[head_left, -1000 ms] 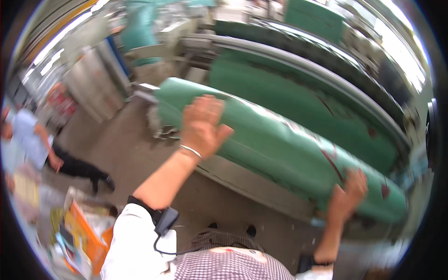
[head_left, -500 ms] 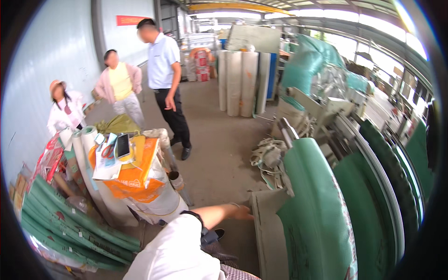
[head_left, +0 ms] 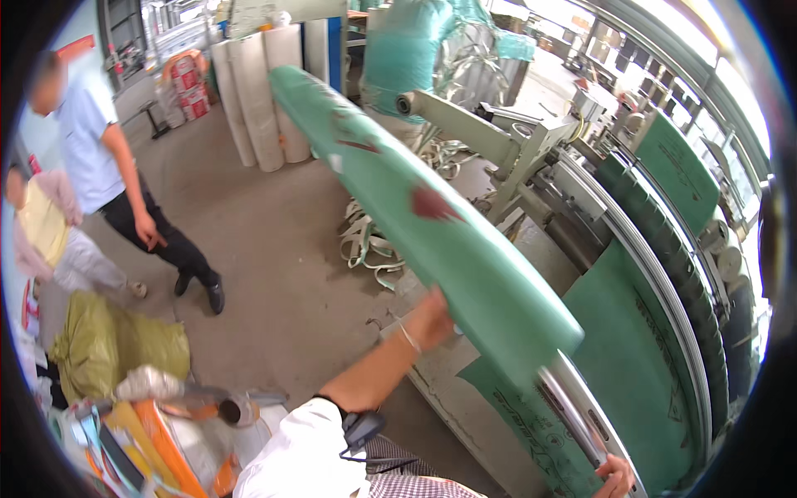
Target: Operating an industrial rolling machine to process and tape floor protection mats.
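A long green roll of sheet material [head_left: 415, 216] with dark red marks slants across the space before me, its far end raised. My left hand [head_left: 427, 319] is closed against the near side of the roll, below its middle; some fingers are blurred or hidden by it. A shiny metal rod [head_left: 573, 419] lies near the roll's lower end; whether it enters the roll cannot be made out. At the lower right my right hand [head_left: 616, 477] is wrapped round the rod's near end. Beneath the rod, printed green sheet [head_left: 531, 432] lies on the machine's pale bed [head_left: 448, 390].
A machine with metal rails [head_left: 664, 315] and a pale arm [head_left: 465, 129] stands on the right. Loose strips [head_left: 365, 245] lie on the floor. Upright white rolls [head_left: 261, 100] stand at the back. Two people [head_left: 91, 158] stand left, near an olive sack [head_left: 120, 336].
The green roll has swung from lying along the machine to slanting up and away to the left. My left hand has come onto it, my right hand has come into view, and the view has turned right.
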### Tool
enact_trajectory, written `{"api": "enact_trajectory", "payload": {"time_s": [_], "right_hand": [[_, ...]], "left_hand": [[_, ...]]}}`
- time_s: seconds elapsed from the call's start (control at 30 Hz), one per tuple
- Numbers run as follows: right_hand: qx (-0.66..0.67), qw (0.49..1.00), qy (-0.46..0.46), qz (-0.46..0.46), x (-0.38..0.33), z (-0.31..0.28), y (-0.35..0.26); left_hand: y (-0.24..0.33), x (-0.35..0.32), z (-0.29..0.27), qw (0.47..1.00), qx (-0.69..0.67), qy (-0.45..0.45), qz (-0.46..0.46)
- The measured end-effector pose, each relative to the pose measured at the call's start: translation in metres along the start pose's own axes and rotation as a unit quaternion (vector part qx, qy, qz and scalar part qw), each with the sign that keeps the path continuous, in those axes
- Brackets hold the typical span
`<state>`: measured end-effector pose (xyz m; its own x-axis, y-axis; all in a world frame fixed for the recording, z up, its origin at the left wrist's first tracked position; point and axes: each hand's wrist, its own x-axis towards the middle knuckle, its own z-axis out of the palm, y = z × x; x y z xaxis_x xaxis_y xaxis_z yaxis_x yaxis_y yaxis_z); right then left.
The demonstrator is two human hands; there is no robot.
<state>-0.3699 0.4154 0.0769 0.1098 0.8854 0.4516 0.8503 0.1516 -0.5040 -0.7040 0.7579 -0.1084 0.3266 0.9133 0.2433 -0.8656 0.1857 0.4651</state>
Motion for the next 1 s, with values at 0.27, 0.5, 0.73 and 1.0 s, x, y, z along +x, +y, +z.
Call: {"api": "enact_trajectory", "payload": {"time_s": [0.27,0.5,0.73,1.0], "right_hand": [[-0.114,0.932,-0.31,0.146,0.016,0.103,-0.041],[0.13,0.964,-0.199,0.122,-0.004,0.211,-0.054],[0.054,0.912,-0.185,0.361,-0.062,0.205,-0.064],[-0.04,0.935,0.086,0.342,-0.309,-0.009,-0.051]], "left_hand": [[0.26,0.086,-0.168,0.923,0.008,0.384,0.015],[0.096,-0.103,-0.189,0.956,0.088,0.256,-0.116],[-0.081,-0.228,-0.071,0.754,0.072,0.324,-0.567],[-0.21,-0.253,0.088,0.605,0.539,-0.118,-0.574]]}}
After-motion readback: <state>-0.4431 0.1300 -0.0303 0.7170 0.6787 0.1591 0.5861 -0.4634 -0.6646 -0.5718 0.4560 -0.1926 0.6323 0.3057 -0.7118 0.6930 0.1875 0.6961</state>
